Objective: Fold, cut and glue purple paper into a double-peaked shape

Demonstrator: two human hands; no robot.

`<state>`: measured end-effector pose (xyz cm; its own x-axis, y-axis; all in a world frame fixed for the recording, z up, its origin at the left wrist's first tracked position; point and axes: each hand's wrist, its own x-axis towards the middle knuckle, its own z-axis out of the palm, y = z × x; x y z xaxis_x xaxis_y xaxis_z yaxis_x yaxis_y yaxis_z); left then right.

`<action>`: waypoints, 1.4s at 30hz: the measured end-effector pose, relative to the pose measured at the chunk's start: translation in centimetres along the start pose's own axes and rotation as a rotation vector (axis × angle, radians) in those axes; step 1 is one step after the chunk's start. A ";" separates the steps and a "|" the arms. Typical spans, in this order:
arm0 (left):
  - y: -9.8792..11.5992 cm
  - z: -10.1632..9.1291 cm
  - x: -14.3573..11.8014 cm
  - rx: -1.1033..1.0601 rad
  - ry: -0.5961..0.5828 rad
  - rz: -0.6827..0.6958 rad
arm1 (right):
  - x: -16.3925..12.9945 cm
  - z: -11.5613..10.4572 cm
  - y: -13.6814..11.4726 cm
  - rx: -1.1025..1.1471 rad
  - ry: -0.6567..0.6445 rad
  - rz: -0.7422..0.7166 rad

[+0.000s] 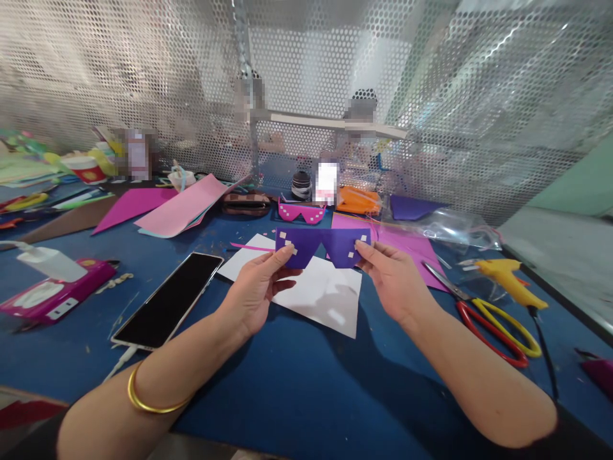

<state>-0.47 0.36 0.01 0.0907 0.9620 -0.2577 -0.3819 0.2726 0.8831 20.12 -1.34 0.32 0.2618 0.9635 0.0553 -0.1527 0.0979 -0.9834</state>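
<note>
The left hand (262,281) and right hand (390,275) each pinch thumb against fingers on one end of the purple paper glasses (310,241), the left's lower fingers loosely curled, presumably so the piece stays flat and faces the wearer above the one white sheet (330,294). One pair of pink glasses (301,213) lies on the far side, perhaps kept in sight as a pattern; the thumbs hide an exact count, but the purple lenses seem to carry about three white squares (351,255) each. One phone (170,300) lies left, and one pair of scissors (463,294) and one glue gun (507,278) right, probably for easy reach.
</note>
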 end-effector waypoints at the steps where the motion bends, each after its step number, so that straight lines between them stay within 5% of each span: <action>1: 0.0 0.0 0.1 -0.005 0.001 0.005 | 0.1 0.0 0.1 -0.001 0.001 -0.005; 23: -0.2 -0.4 1.0 0.025 0.084 0.074 | 1.0 -0.9 1.0 -0.106 0.026 -0.004; 42: -0.2 -1.0 1.7 0.118 0.066 0.120 | 1.5 -1.0 1.7 -0.107 0.106 -0.157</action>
<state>-1.17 1.91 -0.98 -0.0108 0.9856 -0.1689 -0.2751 0.1595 0.9481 21.19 0.00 -1.45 0.3737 0.9066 0.1959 -0.0018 0.2120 -0.9773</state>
